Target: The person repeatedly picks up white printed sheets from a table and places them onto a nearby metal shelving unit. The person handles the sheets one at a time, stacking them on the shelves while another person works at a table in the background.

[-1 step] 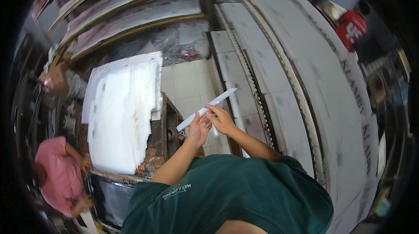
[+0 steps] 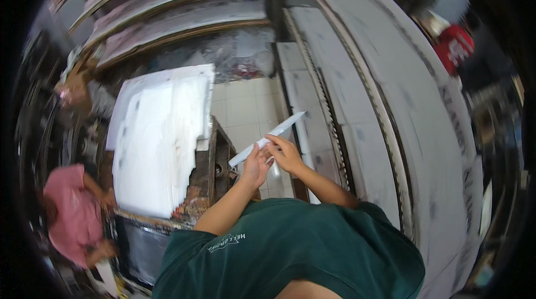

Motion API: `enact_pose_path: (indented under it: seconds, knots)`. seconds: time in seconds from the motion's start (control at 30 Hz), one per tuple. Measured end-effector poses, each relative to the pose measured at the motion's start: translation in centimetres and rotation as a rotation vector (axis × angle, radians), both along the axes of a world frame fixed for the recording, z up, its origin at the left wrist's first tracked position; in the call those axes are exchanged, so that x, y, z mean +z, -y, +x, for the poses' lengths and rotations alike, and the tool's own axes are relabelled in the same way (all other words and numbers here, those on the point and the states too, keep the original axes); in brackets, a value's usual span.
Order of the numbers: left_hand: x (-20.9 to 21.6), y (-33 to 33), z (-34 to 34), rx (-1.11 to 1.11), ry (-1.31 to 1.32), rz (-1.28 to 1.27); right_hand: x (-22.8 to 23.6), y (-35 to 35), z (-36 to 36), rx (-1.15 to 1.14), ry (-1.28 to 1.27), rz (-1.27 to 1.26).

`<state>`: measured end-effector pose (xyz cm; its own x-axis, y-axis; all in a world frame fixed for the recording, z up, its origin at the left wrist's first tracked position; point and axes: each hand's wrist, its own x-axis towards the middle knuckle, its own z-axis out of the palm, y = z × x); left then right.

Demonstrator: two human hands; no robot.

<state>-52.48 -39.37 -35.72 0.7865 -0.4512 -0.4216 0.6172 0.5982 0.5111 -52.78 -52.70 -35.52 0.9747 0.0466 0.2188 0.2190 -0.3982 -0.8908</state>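
Observation:
A long, narrow white strip [image 2: 241, 157], which looks like a folded sheet or flattened plastic bag, slants in front of me from lower left to upper right. Its material cannot be told. Near its lower end, my left hand [image 2: 257, 168] holds it from below with the fingers curled against it. My right hand [image 2: 286, 155] grips it around the middle, its fingertips bent over the strip. The fingers of both hands nearly meet. Some of the strip is hidden behind them.
Left of me a stack of white sheets [image 2: 153, 143] lies on a stained wooden table [image 2: 204, 187]. Racks with large white sheets [image 2: 357, 159] run along my right. Shelves [image 2: 184, 31] stand ahead. A co-worker in pink [image 2: 72, 215] is at the left, another in red [image 2: 453, 51] at far right.
The whole view has shifted slightly, with the stack and racks a little further right. Both hands keep hold of the strip in nearly the same pose. The co-worker in pink has moved slightly.

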Motion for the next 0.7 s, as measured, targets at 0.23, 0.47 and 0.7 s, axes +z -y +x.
enact_pose_path:
  seconds: [0.23, 0.47, 0.7]
  knots:
    - [-1.3, -1.7, -2.6, -0.214, -0.098, 0.219, -2.6, 0.6, 1.0, -0.417, 0.062, 0.149]
    - [-1.6, -6.9, -5.6, 0.162, -0.294, 0.322, -4.7, 6.4, 8.2, -0.410, 0.052, 0.312]
    - [-2.1, -9.0, -5.9, 0.379, -0.208, 0.157, -6.4, 8.5, 10.5, -0.386, 0.033, 0.214]
